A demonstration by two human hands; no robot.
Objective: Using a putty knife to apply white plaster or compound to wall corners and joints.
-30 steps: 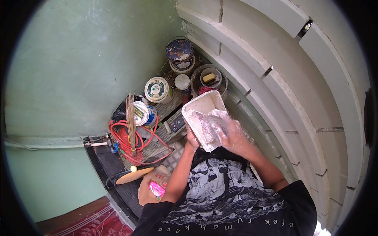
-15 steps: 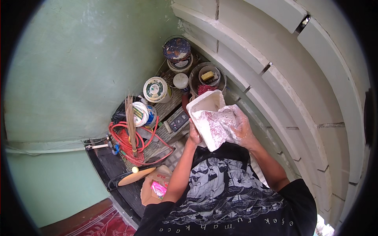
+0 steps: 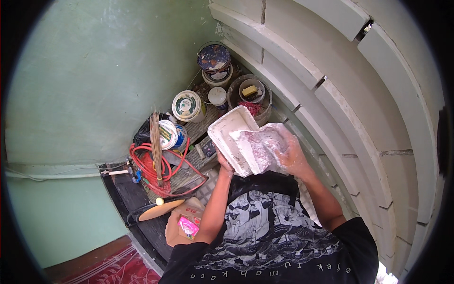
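A white rectangular plastic tub [image 3: 226,127], smeared inside, is tilted in front of my chest. My left hand [image 3: 224,162] grips its near left side, the fingers partly hidden beneath. My right hand [image 3: 292,157] is closed on a crumpled bag [image 3: 257,146] coated in white powder, with pinkish patches showing through. The bag lies over the tub's right side, covering that part of the rim. Whether anything is still inside the bag I cannot tell.
Beyond the tub stand a large bucket [image 3: 266,110] holding a smaller one with a yellow sponge [image 3: 249,91], a lidded white bucket [image 3: 187,106] and a dark-lidded pail [image 3: 213,57]. A red hose [image 3: 137,154] and stick broom [image 3: 156,146] lie left. A ridged wall [image 3: 340,109] curves along the right.
The tub has shifted left and turned so its inside shows more. My left hand has moved left and slightly down with it; the bag remains in my right hand.
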